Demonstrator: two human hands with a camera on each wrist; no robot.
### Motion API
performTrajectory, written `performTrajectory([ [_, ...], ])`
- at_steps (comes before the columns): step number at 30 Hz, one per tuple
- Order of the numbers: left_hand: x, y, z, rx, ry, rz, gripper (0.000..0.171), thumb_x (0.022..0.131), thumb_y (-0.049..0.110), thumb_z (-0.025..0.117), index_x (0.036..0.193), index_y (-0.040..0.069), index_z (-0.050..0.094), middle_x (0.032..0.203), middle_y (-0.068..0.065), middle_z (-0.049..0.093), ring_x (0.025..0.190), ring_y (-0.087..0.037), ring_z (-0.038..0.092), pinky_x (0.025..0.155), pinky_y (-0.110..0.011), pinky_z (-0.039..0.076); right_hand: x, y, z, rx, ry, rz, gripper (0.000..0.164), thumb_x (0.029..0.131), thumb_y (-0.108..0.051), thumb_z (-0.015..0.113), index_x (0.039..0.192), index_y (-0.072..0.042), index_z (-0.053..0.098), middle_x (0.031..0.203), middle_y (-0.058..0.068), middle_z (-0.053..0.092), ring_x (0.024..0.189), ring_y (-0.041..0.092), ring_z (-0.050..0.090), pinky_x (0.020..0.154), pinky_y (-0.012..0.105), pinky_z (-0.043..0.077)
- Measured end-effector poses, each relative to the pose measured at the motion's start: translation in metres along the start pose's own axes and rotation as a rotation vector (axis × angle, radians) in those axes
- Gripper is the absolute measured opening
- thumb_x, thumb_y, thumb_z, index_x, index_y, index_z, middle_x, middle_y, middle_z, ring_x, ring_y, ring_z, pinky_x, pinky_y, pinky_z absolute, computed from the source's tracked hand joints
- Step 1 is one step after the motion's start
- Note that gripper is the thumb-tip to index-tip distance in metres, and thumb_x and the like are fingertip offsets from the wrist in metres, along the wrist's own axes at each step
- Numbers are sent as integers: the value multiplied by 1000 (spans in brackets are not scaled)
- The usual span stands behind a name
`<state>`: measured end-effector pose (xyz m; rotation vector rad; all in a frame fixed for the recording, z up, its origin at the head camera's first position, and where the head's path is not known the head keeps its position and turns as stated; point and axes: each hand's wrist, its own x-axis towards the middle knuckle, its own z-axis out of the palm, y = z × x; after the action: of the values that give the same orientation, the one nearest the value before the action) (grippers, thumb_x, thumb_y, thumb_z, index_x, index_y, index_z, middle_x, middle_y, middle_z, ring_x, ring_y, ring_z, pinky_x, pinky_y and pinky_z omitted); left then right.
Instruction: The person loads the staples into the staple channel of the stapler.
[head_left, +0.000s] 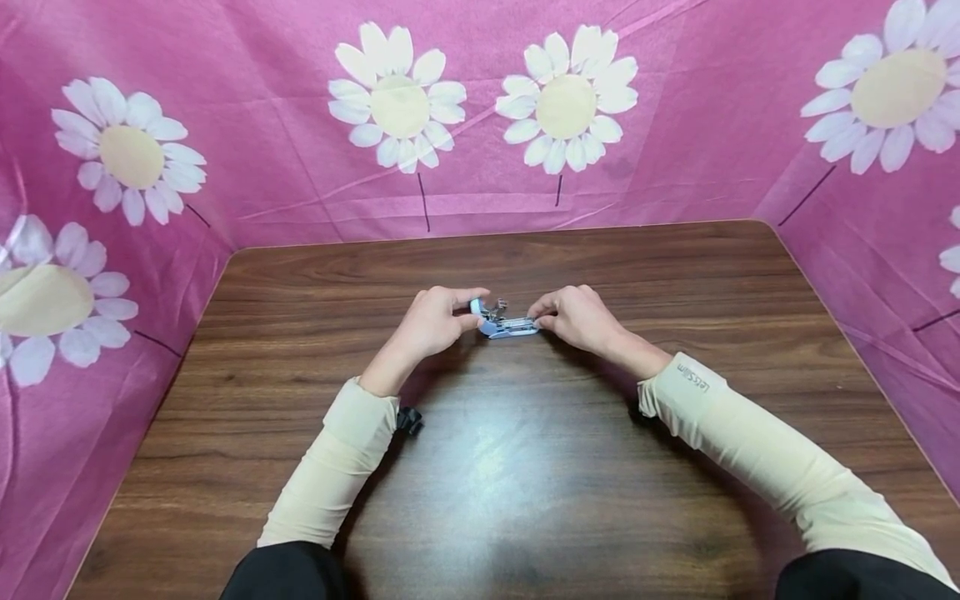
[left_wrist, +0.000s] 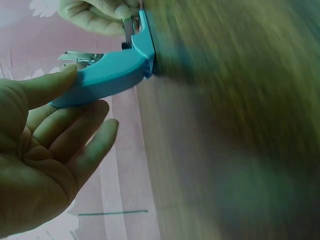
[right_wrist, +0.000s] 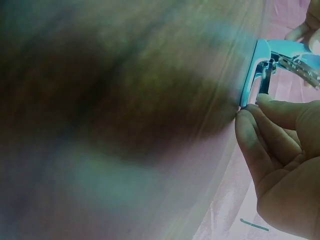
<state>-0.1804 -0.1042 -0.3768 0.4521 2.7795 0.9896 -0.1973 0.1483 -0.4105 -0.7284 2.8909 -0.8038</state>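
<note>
A light blue stapler (head_left: 514,331) is near the far middle of the table, its upper arm swung up from its base and its metal parts exposed. My left hand (head_left: 433,322) pinches the raised blue arm between thumb and fingers. In the left wrist view the curved blue cover (left_wrist: 107,77) lies between the thumb and the fingertips. My right hand (head_left: 583,318) pinches the opposite end of the stapler. In the right wrist view its thumb and fingertips meet at the tip of the base, beside the dark metal rail (right_wrist: 265,77).
The brown wood-grain table (head_left: 480,500) spreads out around both forearms. A pink cloth (head_left: 480,200) with large white daisies stands along its back and sides. A small black item (head_left: 409,421) sits at the left wrist, below the cuff.
</note>
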Motion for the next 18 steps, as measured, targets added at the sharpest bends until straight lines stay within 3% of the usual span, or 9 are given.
performTrajectory([
  [2, 2, 2, 2, -23, -2, -1, 45, 93, 27, 75, 137, 25, 66, 120, 0, 74, 71, -20, 48, 72, -33, 45, 0, -1, 0, -3, -8, 4, 14, 88, -18, 78, 102, -18, 82, 98, -2, 80, 81, 14, 70, 79, 42, 52],
  [9, 7, 6, 6, -50, -8, 5, 46, 93, 29, 75, 138, 26, 65, 125, 1, 73, 99, -18, 59, 92, -36, 48, 0, -5, 0, -8, -15, 14, 13, 88, -19, 78, 100, -18, 82, 97, -3, 80, 76, 11, 67, 75, 40, 52],
  [18, 11, 7, 9, -68, -12, 9, 44, 92, 30, 76, 135, 26, 68, 125, 3, 72, 98, -16, 59, 92, -36, 48, 0, -3, 1, -2, -21, 14, 12, 89, -19, 77, 101, -17, 82, 99, -2, 80, 81, 11, 70, 78, 41, 53],
])
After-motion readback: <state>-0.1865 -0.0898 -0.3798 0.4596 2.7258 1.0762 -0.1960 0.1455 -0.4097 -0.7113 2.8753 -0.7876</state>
